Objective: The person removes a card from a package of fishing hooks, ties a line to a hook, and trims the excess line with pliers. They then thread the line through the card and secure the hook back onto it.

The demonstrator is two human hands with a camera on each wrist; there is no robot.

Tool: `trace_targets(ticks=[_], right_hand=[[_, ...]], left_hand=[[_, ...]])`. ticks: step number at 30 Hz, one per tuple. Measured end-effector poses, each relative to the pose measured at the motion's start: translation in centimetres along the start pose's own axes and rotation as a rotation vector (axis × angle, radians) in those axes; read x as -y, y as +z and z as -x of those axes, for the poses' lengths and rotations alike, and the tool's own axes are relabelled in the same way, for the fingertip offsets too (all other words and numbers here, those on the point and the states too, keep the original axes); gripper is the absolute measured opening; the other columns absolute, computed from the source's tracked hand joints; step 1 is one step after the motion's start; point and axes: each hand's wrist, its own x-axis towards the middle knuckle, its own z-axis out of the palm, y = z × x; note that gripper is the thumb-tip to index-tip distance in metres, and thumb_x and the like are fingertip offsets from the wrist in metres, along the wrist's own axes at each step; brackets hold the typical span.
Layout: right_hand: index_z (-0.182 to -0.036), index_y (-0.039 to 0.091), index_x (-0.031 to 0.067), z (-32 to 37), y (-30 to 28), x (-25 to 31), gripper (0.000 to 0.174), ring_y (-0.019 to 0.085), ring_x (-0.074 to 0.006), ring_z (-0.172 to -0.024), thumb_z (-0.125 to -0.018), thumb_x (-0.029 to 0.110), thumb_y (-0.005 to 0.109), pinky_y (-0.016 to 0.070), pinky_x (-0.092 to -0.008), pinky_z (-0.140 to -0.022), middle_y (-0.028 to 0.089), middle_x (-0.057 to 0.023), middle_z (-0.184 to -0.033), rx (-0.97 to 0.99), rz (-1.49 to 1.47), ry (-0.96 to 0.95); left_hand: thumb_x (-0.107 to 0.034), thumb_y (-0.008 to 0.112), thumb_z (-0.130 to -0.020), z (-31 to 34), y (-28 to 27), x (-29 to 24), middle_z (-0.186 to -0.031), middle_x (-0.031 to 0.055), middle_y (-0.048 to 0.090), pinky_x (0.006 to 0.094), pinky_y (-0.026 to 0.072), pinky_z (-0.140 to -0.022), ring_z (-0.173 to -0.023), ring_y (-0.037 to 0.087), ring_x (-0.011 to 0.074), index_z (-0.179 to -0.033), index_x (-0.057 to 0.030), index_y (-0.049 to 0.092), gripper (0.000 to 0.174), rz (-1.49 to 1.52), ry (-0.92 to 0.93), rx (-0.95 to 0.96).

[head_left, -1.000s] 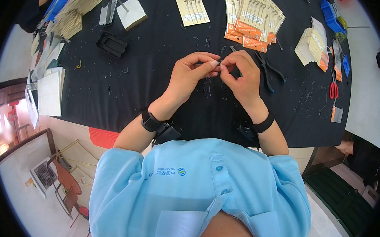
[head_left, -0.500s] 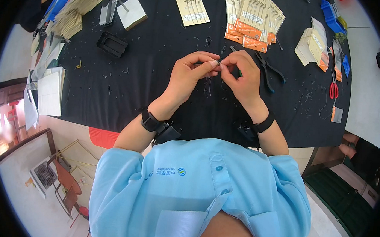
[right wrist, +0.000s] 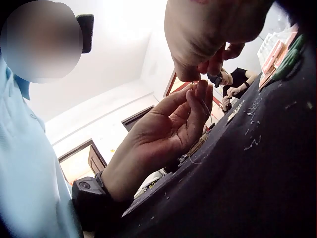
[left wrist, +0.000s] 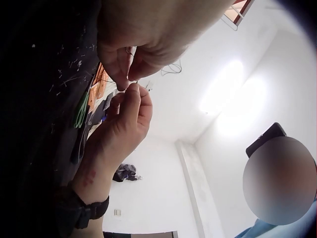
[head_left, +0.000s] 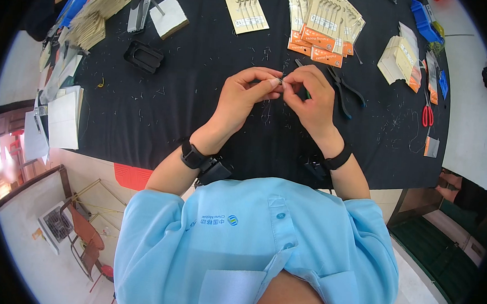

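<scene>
Above the black cloth, my left hand point(head_left: 238, 96) and right hand point(head_left: 314, 100) meet fingertip to fingertip. The left thumb and forefinger pinch a small, thin fishing hook point(right wrist: 206, 106), its shank showing between the fingers in the right wrist view. My right thumb and forefinger pinch at its end, where thin line point(left wrist: 173, 68) loops out in the left wrist view. Fingers hide most of the hook. A green-handled tool point(left wrist: 81, 110) lies beneath the right hand, and black pliers point(head_left: 343, 91) rest just right of it.
Hook cards point(head_left: 322, 24) are piled at the back, beside a single card point(head_left: 247, 13). A black tray point(head_left: 144, 57) and a white block point(head_left: 169, 17) stand left. Red-handled scissors point(head_left: 427, 115) and a card stack point(head_left: 397, 60) lie right. Line clippings litter the cloth.
My hands stay in nearly the same place, with only slight finger motion. White sheets at the table's left edge have shifted, and another person at the lower right has moved.
</scene>
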Motion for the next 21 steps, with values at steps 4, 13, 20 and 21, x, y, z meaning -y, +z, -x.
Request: trace_targets(ticks=[4, 13, 20, 21], right_hand=[[-0.077, 0.058, 0.005, 0.0, 0.06, -0.06, 0.014, 0.054, -0.014, -0.057, -0.067, 0.0, 0.068, 0.0397, -0.0265, -0.058, 0.058, -0.0031, -0.077, -0.004, -0.004, 0.009], [-0.076, 0.057, 0.0049, -0.06, 0.05, 0.03, 0.014, 0.053, -0.014, -0.057, -0.068, 0.001, 0.068, 0.0389, -0.027, -0.058, 0.058, -0.0029, -0.077, 0.008, -0.002, 0.017], [-0.076, 0.056, 0.005, 0.01, 0.16, -0.18, 0.015, 0.053, -0.0146, -0.057, -0.067, 0.001, 0.068, 0.0392, -0.0273, -0.058, 0.057, -0.0034, -0.076, 0.005, -0.02, 0.013], [-0.076, 0.056, 0.005, 0.0, 0.17, -0.16, 0.015, 0.053, -0.0146, -0.057, -0.067, 0.001, 0.068, 0.0392, -0.0273, -0.058, 0.057, -0.0034, -0.076, 0.005, -0.02, 0.013]], left_hand=[[-0.008, 0.06, -0.087, -0.01, -0.02, -0.15, -0.109, 0.013, 0.059, 0.0271, 0.0523, -0.08, -0.088, 0.061, 0.0151, -0.097, 0.0015, 0.063, 0.014, -0.005, 0.003, -0.005], [-0.008, 0.06, -0.087, -0.06, -0.02, -0.17, -0.109, 0.013, 0.059, 0.0272, 0.0522, -0.08, -0.088, 0.061, 0.0152, -0.096, 0.0016, 0.063, 0.014, -0.007, 0.011, 0.0], [-0.008, 0.061, -0.087, -0.02, -0.03, -0.02, -0.109, 0.0121, 0.059, 0.0267, 0.0518, -0.08, -0.089, 0.061, 0.0147, -0.097, 0.0008, 0.063, 0.014, -0.019, 0.003, 0.005], [-0.008, 0.061, -0.087, -0.03, -0.06, 0.04, -0.109, 0.0121, 0.059, 0.0267, 0.0518, -0.08, -0.089, 0.061, 0.0147, -0.097, 0.0008, 0.063, 0.014, -0.019, 0.003, 0.005]])
